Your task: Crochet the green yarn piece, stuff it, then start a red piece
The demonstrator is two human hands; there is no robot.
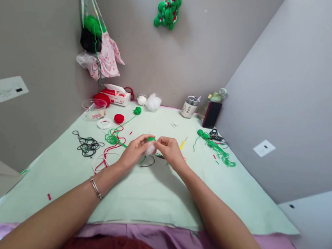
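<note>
Both hands meet above the middle of the table. My left hand [134,149] is closed around a small green yarn piece [151,139], with a tuft of white stuffing [150,150] showing just below it. The fingertips of my right hand [170,150] are pinched together against the stuffing and the green piece; exactly what they grip is partly hidden. Beneath the hands lies a dark thin loop [148,162] with a short green strand. A yellow-handled crochet hook [183,144] rests just beyond my right hand.
Left of my hands lie tangled green yarn [112,137], red cord [105,155] and black cord [88,146]. Behind stand a clear tub [93,109], a tissue box [117,95], white stuffing [153,102], a pen tin [189,108] and a phone [212,114]. Scissors [216,136] lie right.
</note>
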